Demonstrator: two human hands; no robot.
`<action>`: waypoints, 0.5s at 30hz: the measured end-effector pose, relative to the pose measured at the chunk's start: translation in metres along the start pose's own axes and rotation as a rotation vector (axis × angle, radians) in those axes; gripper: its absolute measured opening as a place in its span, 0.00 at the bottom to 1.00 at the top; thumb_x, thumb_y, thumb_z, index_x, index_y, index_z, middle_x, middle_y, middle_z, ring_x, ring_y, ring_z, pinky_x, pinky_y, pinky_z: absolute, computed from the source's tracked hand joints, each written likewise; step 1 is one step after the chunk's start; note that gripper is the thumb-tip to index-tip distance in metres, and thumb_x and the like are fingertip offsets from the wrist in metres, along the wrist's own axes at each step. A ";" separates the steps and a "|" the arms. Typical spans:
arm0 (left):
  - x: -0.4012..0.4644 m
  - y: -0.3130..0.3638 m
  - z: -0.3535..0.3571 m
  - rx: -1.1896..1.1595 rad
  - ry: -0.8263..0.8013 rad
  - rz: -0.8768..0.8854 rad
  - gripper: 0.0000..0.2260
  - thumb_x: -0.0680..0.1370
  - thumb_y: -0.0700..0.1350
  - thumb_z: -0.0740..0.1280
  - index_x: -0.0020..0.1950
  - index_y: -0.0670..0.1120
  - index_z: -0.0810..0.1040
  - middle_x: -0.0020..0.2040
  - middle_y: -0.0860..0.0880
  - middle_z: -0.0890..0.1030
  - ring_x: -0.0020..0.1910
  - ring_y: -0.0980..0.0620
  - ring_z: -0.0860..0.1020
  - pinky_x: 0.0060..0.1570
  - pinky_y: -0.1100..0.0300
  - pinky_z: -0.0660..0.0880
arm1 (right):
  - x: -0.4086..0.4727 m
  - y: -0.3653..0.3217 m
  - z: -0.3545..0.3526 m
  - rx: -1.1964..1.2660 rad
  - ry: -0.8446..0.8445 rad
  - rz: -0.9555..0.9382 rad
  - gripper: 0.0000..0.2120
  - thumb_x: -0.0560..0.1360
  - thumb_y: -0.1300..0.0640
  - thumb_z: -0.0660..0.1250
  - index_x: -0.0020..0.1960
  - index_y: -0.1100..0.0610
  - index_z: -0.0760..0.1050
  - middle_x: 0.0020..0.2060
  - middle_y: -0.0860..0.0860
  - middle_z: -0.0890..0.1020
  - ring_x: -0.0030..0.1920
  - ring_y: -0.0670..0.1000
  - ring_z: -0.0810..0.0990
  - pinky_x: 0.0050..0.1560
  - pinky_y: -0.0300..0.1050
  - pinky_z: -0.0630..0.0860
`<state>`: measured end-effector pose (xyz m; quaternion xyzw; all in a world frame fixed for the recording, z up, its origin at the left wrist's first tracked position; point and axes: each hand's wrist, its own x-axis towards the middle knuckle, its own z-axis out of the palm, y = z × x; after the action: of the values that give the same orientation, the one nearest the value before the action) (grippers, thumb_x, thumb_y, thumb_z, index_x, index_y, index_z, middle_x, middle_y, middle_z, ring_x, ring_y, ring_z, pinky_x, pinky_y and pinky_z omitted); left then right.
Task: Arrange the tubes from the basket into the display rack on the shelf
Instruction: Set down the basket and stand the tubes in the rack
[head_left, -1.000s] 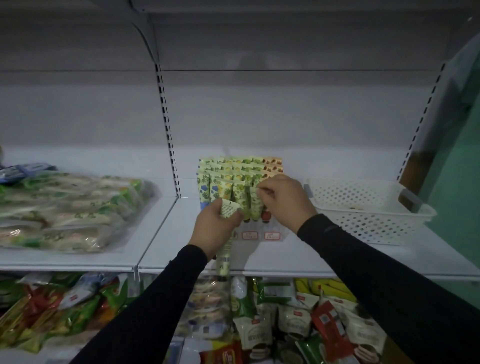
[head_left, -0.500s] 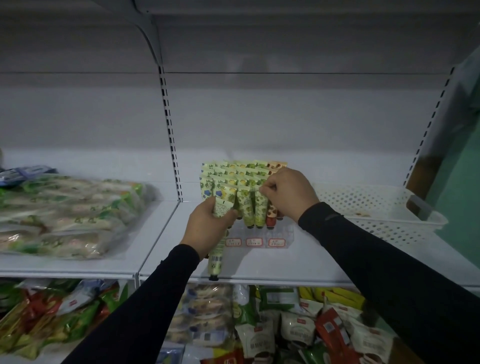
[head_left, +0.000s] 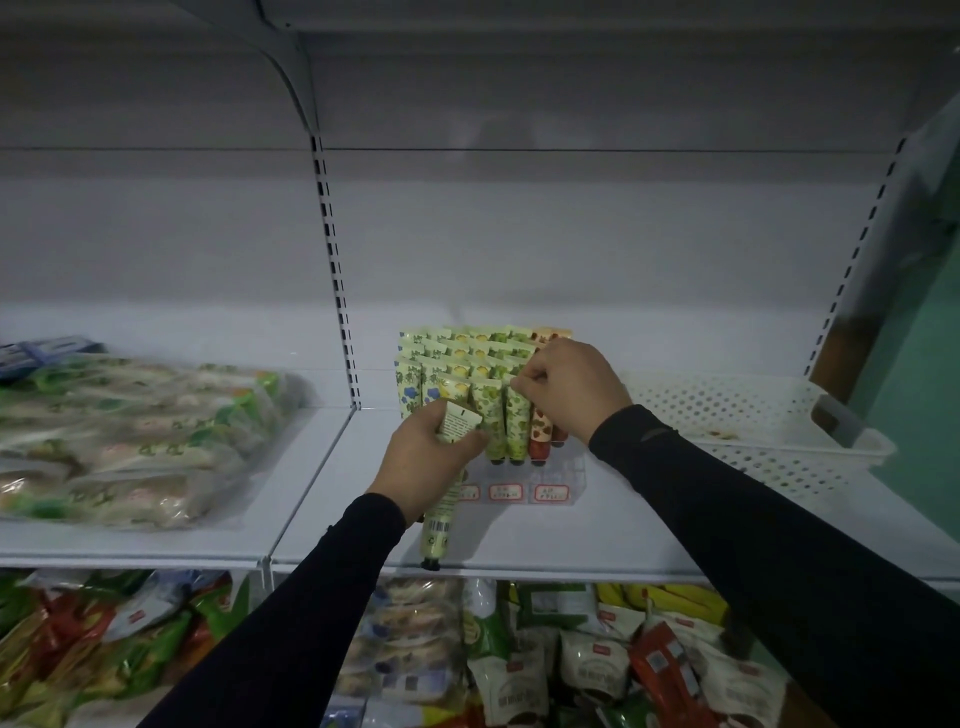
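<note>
Left hand (head_left: 427, 460) gripping loose tube (head_left: 445, 499) in front of rack (head_left: 519, 483) on shelf (head_left: 597, 540); long axis running near-vertical, black cap pointing down toward shelf edge, flat crimped end sticking up. Palm hiding tube's middle. Right hand (head_left: 566, 387) pinching top of green racked tube (head_left: 517, 421), standing upright, cap down. Rear rows partly hiding behind right hand. Basket (head_left: 769, 415) sitting right of rack; contents hard to make out.

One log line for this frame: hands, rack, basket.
left hand holds pale green tube | right hand pinches racked tube top | clear display rack nearly full | white perforated basket right
</note>
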<state>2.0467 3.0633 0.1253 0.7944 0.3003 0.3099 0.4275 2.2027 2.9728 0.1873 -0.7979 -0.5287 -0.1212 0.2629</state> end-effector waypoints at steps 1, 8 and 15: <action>0.001 0.001 0.001 -0.018 -0.011 0.005 0.23 0.71 0.61 0.71 0.58 0.47 0.76 0.53 0.47 0.82 0.50 0.42 0.81 0.47 0.47 0.80 | -0.001 -0.001 -0.001 0.008 -0.007 -0.015 0.13 0.78 0.52 0.66 0.40 0.59 0.82 0.32 0.42 0.73 0.37 0.47 0.75 0.41 0.42 0.71; 0.003 0.008 0.008 -0.069 -0.014 0.038 0.06 0.76 0.49 0.71 0.52 0.52 0.78 0.45 0.50 0.83 0.39 0.45 0.82 0.41 0.44 0.81 | 0.000 0.002 0.000 -0.008 -0.011 -0.033 0.12 0.78 0.49 0.66 0.43 0.55 0.83 0.35 0.41 0.73 0.41 0.47 0.73 0.44 0.42 0.68; 0.004 0.004 0.010 -0.065 -0.011 0.042 0.07 0.76 0.50 0.71 0.51 0.50 0.78 0.46 0.50 0.83 0.38 0.47 0.82 0.42 0.47 0.81 | -0.001 0.004 0.002 0.021 0.027 -0.084 0.11 0.78 0.50 0.66 0.50 0.55 0.83 0.41 0.45 0.76 0.44 0.45 0.69 0.48 0.42 0.70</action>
<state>2.0571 3.0595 0.1250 0.7879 0.2709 0.3239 0.4481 2.2062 2.9718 0.1844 -0.7705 -0.5595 -0.1373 0.2730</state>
